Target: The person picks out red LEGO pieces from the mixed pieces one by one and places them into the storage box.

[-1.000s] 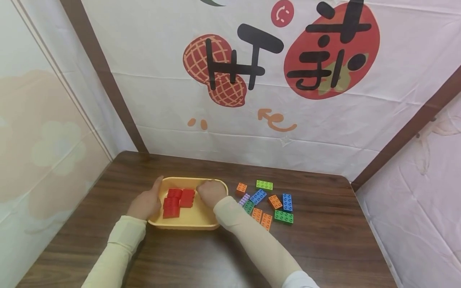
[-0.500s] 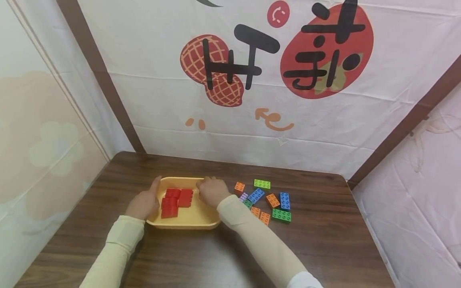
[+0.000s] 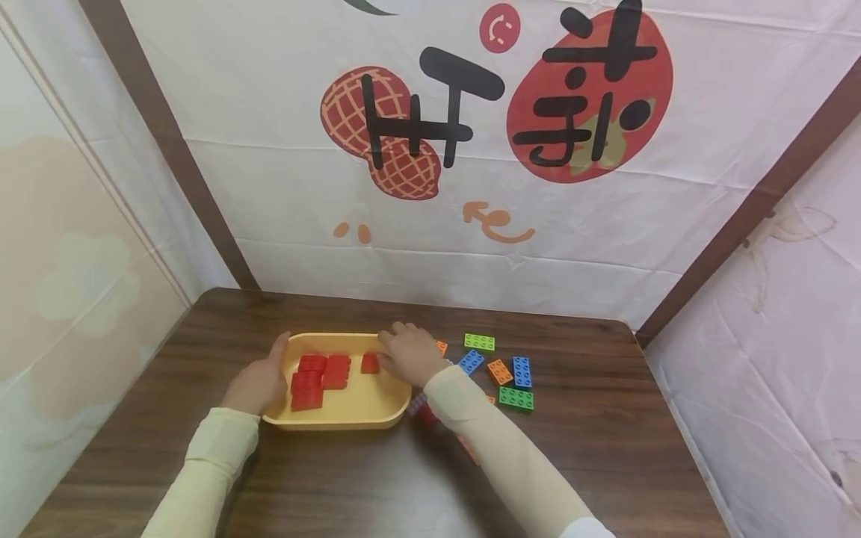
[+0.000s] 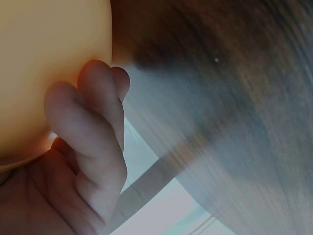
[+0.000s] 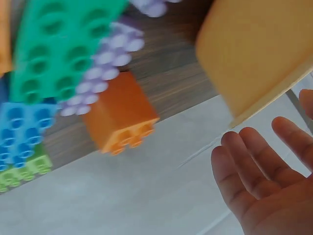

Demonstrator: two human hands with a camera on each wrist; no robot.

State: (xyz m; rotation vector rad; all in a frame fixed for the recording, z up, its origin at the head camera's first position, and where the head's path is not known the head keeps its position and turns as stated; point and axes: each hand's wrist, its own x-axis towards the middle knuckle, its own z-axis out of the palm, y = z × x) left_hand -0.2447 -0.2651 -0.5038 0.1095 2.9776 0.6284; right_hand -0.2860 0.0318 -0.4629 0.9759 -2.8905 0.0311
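A yellow tub [image 3: 336,424] stands on the table with several red bricks [image 3: 306,390] inside, grouped at its left. My left hand [image 3: 255,383] grips the tub's left side, thumb along the rim; the left wrist view shows its fingers [image 4: 98,142] curled against the outer wall. Over the tub's right side is my right hand [image 3: 412,354], close to a separate red brick [image 3: 370,364] on the tub floor. In the right wrist view its fingers [image 5: 254,171] are extended and hold nothing visible.
Right of the tub lie loose bricks: lime [image 3: 480,341], blue [image 3: 522,371], orange [image 3: 499,371] and green [image 3: 516,398]. A purple brick [image 3: 418,404] and something red [image 3: 427,414] lie near the tub's right end, partly behind my forearm. A printed cloth [image 3: 282,187] hangs behind the table.
My right hand has gone from curled inside the tub to raised at its right rim with fingers extended. A red brick now shows below it. The left hand keeps its grip.
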